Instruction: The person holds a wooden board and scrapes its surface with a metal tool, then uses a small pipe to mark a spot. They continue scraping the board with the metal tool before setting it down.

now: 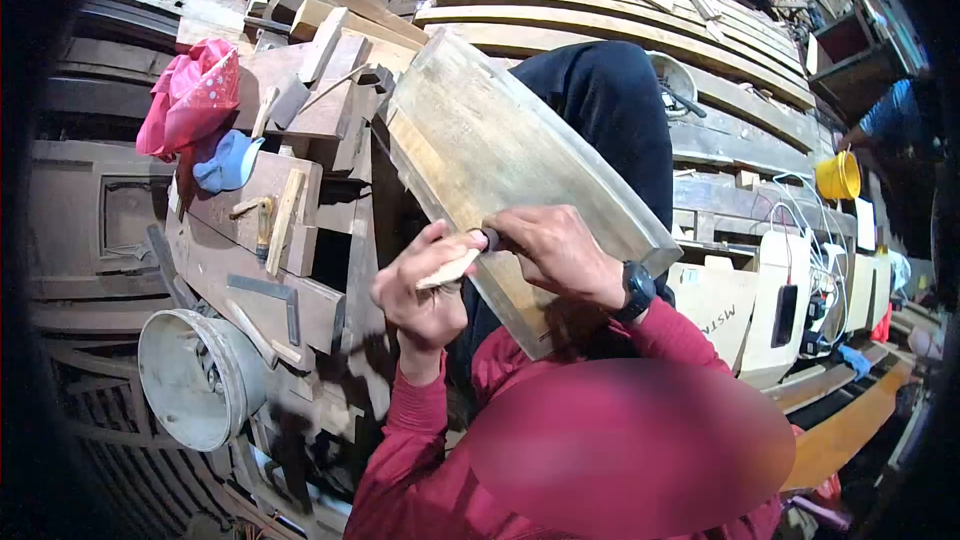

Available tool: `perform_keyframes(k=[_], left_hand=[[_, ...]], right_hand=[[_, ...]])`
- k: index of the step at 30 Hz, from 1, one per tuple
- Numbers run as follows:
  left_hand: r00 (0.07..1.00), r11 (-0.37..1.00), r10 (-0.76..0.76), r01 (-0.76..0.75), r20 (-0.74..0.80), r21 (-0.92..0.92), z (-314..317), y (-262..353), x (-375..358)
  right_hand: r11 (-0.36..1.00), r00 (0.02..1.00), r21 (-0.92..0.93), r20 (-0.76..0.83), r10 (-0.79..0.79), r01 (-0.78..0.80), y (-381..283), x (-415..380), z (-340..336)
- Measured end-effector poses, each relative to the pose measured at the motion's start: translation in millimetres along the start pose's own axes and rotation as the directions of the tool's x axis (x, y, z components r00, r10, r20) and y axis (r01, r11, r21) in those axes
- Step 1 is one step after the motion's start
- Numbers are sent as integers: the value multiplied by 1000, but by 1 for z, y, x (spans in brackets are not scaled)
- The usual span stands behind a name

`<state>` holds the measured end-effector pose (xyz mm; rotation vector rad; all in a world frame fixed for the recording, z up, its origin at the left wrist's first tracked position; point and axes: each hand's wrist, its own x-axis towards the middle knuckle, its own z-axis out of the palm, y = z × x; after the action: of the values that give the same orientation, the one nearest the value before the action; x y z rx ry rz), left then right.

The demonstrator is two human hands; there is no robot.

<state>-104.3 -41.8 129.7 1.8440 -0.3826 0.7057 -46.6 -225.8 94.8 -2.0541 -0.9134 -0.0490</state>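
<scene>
A wooden panel (500,140) with raised edges lies slanted across the person's lap, over a dark-trousered knee (625,90). At its near left edge, my left hand (425,290) is closed around a pale, flat piece (450,270), perhaps wood. My right hand (560,255), with a black watch at the wrist, bends over the panel's edge. Its fingers are closed on a small dark round-ended object (488,239), which the left fingertips also meet. What this object is cannot be made out. The right fingertips are partly hidden.
To the left are a pink cloth (190,100), a blue cloth (228,162), a chisel-like tool (264,230), a metal square (265,298) and a white bucket (195,380). Planks (600,25) lie beyond. A phone (785,315), cables and a yellow bucket (838,176) are rightward; people at upper right.
</scene>
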Motion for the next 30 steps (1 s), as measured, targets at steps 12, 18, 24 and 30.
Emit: perform_keyframes(k=[12, 18, 24, 30], left_hand=[[964, 941, 146, -65, 224, -333, 40, 56, 23], [865, 896, 371, -237, 339, -376, 83, 50, 1], [788, 854, 510, -418, 344, -310, 109, 43, -26], [753, 856, 516, -440, 409, -272, 114, 20, -44]], right_hand=[[991, 991, -29, 41, -131, 132, -5, -4, -32], [1000, 996, -21, 91, 19, -17, 7, -34, -51], [980, 989, -156, -90, 114, -127, -10, -57, -69], [954, 934, -162, -298, 195, -251, -6, -79, -97]])
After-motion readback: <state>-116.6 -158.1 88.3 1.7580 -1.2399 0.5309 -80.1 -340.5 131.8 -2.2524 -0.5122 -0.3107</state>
